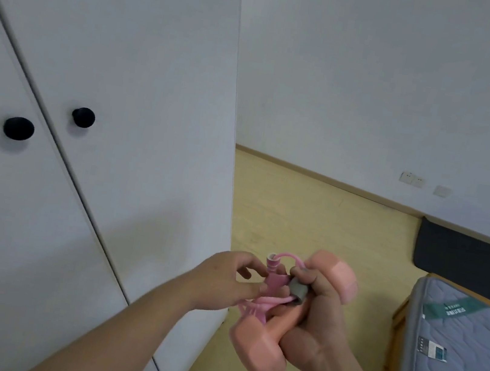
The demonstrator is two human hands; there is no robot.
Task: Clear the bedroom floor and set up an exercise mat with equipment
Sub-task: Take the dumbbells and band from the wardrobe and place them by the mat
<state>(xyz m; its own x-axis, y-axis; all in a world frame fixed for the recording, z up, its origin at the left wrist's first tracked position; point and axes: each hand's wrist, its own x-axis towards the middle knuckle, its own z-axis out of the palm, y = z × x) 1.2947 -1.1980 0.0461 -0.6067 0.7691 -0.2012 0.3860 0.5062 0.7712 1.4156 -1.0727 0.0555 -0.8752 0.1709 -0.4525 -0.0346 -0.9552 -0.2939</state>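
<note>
head view, i log: pink dumbbell clenched in right hand, beside wardrobe; left hand pinches pink skipping rope bundled against it. step, i judge: gathering equipment; next calls for carrying both to open floor, rope kept coiled

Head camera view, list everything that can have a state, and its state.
White two-door wardrobe: doors closed.
Peach-pink dumbbell: held up in right hand.
Pink coiled skipping rope: bundled against the dumbbell, pinched by left hand.
Grey quilted mattress: bare, uncovered.
</note>
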